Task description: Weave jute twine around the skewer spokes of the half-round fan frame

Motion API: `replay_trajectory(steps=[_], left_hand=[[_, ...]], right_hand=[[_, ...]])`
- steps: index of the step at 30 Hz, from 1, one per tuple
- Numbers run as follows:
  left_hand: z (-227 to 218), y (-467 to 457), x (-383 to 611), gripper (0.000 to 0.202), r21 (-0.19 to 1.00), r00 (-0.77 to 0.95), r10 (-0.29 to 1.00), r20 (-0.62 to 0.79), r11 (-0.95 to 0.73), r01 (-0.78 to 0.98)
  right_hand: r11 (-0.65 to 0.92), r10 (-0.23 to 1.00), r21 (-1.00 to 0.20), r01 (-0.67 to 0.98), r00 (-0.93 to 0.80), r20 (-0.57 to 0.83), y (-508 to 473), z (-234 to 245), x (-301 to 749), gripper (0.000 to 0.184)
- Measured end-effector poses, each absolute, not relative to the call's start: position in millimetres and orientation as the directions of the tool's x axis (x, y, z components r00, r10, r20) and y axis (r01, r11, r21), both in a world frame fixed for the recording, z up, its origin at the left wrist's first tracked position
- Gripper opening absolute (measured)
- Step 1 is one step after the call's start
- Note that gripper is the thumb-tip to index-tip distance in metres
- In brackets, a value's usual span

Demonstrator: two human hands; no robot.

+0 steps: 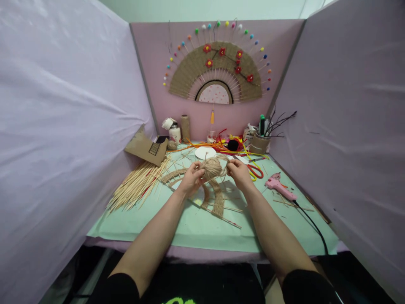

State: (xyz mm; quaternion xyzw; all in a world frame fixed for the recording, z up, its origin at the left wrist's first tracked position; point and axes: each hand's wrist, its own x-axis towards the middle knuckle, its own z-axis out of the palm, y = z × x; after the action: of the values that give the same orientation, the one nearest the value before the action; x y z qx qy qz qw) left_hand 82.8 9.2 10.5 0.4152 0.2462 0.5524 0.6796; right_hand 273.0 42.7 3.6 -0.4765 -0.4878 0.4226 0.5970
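Note:
My left hand (pixel 192 177) grips a ball of jute twine (pixel 212 168) from its left side, above the table. On the ball's right, my right hand (pixel 238 171) pinches loose loops of the same twine between thumb and fingers. Below both hands lies a half-made fan frame (pixel 218 196) of thin sticks with twine woven through them in curved bands. The ball and my left hand cover part of that frame.
Bamboo sticks (pixel 139 185) lie heaped at left beside torn cardboard (pixel 147 145). At right are red-handled scissors (pixel 255 171) and a pink glue gun (pixel 280 187) with a trailing cord. Pipe cleaners (pixel 190 145) and a can holding twigs (pixel 259 144) stand behind. A decorated fan (pixel 186 76) hangs on the back panel.

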Motion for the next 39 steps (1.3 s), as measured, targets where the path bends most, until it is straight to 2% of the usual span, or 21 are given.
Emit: replay_trajectory(steps=[4, 11, 16, 20, 22, 25, 29, 32, 35, 39], left_hand=[[9, 12, 83, 0.037, 0.795, 0.291, 0.956, 0.048, 0.14, -0.591], [9, 13, 80, 0.051, 0.802, 0.293, 0.956, 0.027, 0.154, -0.577], [12, 11, 82, 0.044, 0.789, 0.349, 0.934, 0.074, 0.159, -0.594], [12, 12, 78, 0.036, 0.72, 0.393, 0.919, 0.029, 0.253, -0.646], [11, 14, 76, 0.036, 0.699, 0.389, 0.921, -0.011, 0.285, -0.656], [7, 19, 74, 0.031, 0.67, 0.299, 0.954, -0.038, 0.246, -0.7], [1, 25, 74, 0.027, 0.65, 0.172, 0.985, -0.015, 0.14, -0.747], [0, 26, 74, 0.03, 0.671, 0.216, 0.976, -0.009, 0.166, -0.723], [2, 25, 74, 0.03, 0.689, 0.237, 0.969, -0.07, 0.219, -0.691], [8, 23, 72, 0.026, 0.647, 0.264, 0.949, -0.172, 0.311, -0.696]], right_hand=[[0.193, 0.959, -0.96, -0.205, 0.244, 0.141, 45, 7, 278, 0.012], [0.264, 0.909, -0.878, -0.399, 0.408, 0.088, 45, 14, 281, 0.017], [0.304, 0.888, -0.849, -0.433, 0.452, 0.088, 49, 14, 285, 0.016], [0.338, 0.87, -0.831, -0.441, 0.484, 0.097, 52, 14, 288, 0.015], [0.365, 0.863, -0.82, -0.441, 0.491, 0.12, 52, 14, 289, 0.015], [0.381, 0.874, -0.787, -0.485, 0.467, 0.136, 52, 17, 293, 0.016], [0.296, 0.926, -0.687, -0.664, 0.376, 0.036, 52, 22, 300, 0.011], [0.275, 0.933, -0.589, -0.76, 0.359, -0.028, 53, 27, 306, 0.006], [0.379, 0.889, -0.555, -0.741, 0.458, -0.004, 53, 30, 311, 0.007], [0.563, 0.781, -0.527, -0.637, 0.619, 0.086, 56, 30, 322, 0.011]])
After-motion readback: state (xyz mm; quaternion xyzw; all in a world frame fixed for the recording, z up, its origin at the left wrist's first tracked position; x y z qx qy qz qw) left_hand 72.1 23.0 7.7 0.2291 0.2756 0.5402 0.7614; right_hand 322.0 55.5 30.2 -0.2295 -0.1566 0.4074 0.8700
